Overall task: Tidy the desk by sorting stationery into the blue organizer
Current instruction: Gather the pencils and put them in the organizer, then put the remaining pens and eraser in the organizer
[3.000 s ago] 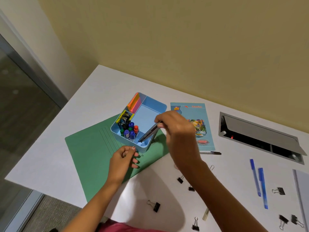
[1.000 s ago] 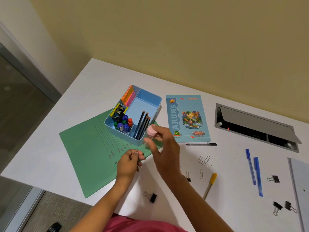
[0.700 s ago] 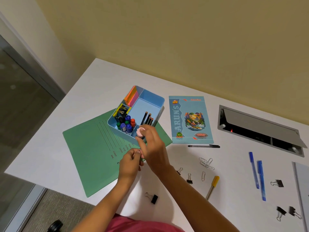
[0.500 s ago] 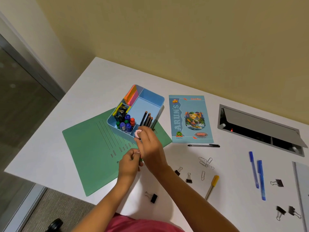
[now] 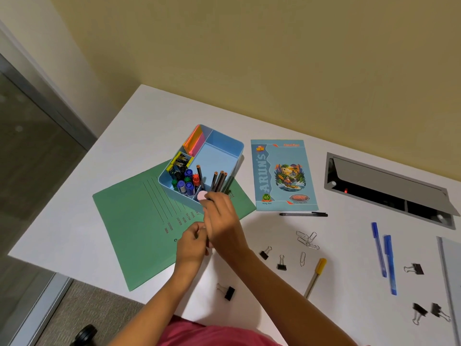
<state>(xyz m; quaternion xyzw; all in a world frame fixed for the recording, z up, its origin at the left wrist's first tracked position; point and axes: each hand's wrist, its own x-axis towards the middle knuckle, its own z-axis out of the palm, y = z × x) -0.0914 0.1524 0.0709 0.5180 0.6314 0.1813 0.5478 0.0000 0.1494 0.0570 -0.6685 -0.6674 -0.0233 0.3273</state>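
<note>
The blue organizer (image 5: 234,146) stands on a green folder (image 5: 139,221), holding markers, several dark pencils, black clips and orange-pink sticky notes. My right hand (image 5: 220,221) pinches a small round pink eraser (image 5: 201,196) at the organizer's near edge, beside the pencils. My left hand (image 5: 192,243) rests curled on the folder just below it, fingers closed; whether it holds something small I cannot tell. Loose on the desk lie a black pen (image 5: 303,214), two blue pens (image 5: 384,255), a yellow-capped pen (image 5: 315,275), paper clips (image 5: 306,239) and binder clips (image 5: 264,253).
A light-blue notebook (image 5: 282,176) lies right of the organizer. An open grey cable hatch (image 5: 389,188) sits at the back right. A grey sheet (image 5: 451,283) lies at the right edge. The desk's left and near edges drop to the floor.
My right hand has carried the pink eraser down and left, from above the folder to the organizer's near edge. The pencils placed earlier stand in the organizer. My left hand has stayed on the folder.
</note>
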